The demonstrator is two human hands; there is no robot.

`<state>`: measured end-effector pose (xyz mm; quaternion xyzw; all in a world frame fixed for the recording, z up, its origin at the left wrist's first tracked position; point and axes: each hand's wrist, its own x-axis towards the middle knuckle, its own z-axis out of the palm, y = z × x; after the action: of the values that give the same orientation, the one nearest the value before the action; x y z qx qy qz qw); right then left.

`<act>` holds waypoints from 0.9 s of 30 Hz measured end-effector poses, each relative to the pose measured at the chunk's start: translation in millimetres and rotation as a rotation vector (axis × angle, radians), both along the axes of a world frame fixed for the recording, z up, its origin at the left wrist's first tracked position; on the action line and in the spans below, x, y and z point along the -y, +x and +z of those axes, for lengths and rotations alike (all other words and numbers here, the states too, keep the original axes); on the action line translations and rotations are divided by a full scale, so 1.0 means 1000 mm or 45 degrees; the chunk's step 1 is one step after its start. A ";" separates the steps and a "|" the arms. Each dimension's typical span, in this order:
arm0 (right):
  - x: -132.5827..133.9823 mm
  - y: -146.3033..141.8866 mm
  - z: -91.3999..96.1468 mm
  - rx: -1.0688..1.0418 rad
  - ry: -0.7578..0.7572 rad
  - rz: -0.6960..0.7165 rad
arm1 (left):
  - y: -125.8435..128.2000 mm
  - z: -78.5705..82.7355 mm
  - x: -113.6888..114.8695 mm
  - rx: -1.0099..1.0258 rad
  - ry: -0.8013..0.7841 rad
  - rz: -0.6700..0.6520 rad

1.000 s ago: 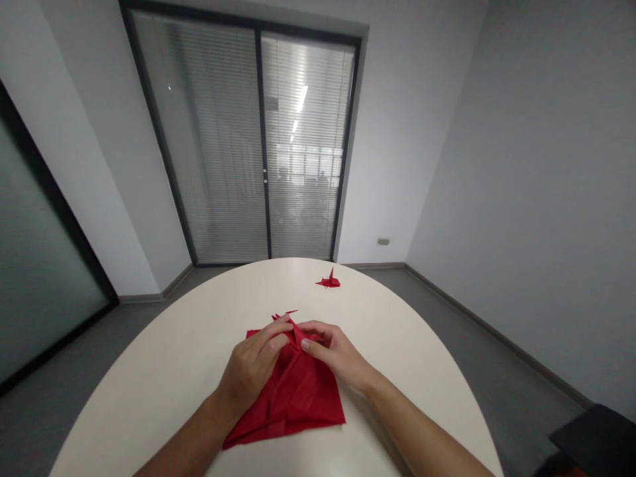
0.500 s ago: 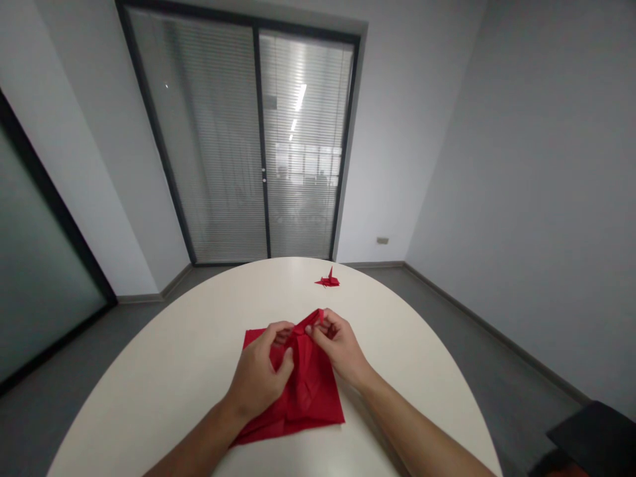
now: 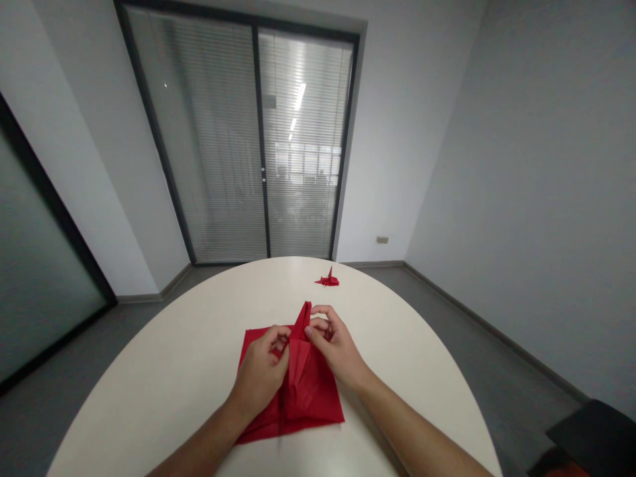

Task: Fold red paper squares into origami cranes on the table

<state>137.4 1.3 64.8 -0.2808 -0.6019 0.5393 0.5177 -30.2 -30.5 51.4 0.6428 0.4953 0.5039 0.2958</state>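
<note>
A piece of red folded paper (image 3: 299,361) with a narrow pointed flap standing up is between my hands. My left hand (image 3: 259,372) pinches its left edge near the base of the flap. On the other side, my right hand (image 3: 338,346) grips the right edge with thumb and fingers, its index finger raised beside the flap. Under it lies a larger red sheet (image 3: 325,412), flat on the table and partly hidden by my hands. A small red paper crane (image 3: 328,281) sits beyond them, close to the far edge.
The round white table (image 3: 189,351) fills the space in front of me. Behind it are a glass partition with blinds (image 3: 223,165) and grey walls. A dark flat-topped object (image 3: 596,434) is at the lower right, off the table.
The pointed flap, which leaned to the right in my right fingers, now stands more upright. My left fingers have closed in on the paper's left edge, and my right index finger has lifted off the tip.
</note>
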 end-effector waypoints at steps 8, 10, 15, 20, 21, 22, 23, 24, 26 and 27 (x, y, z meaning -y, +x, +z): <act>-0.003 0.001 -0.002 -0.058 0.010 -0.025 | -0.003 0.003 0.001 0.021 0.104 -0.014; -0.004 0.003 -0.002 -0.023 0.051 -0.056 | -0.003 0.002 0.000 0.124 0.046 -0.068; -0.004 0.008 0.000 0.124 0.134 -0.019 | -0.001 0.001 -0.005 0.373 -0.072 -0.142; -0.002 0.007 0.000 0.069 0.150 0.034 | 0.001 0.006 -0.007 0.582 -0.170 -0.220; -0.002 0.006 0.000 0.085 0.170 0.001 | 0.002 0.007 -0.007 0.609 -0.186 -0.236; -0.002 0.006 0.000 0.120 0.209 -0.037 | 0.002 0.007 -0.007 0.629 -0.193 -0.238; -0.002 0.006 0.001 0.170 0.259 -0.071 | 0.002 0.007 -0.007 0.642 -0.193 -0.228; -0.001 0.006 0.002 0.226 0.312 -0.094 | 0.003 0.007 -0.007 0.649 -0.191 -0.215; 0.001 0.007 0.006 0.319 0.402 -0.100 | 0.003 0.007 -0.007 0.656 -0.182 -0.188; 0.002 0.008 0.008 0.346 0.433 -0.088 | 0.003 0.007 -0.007 0.661 -0.176 -0.175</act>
<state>145.3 -0.8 73.1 -0.2799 -0.7384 0.3693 0.4899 -27.4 -23.4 58.2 0.5025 0.3914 0.5956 0.4894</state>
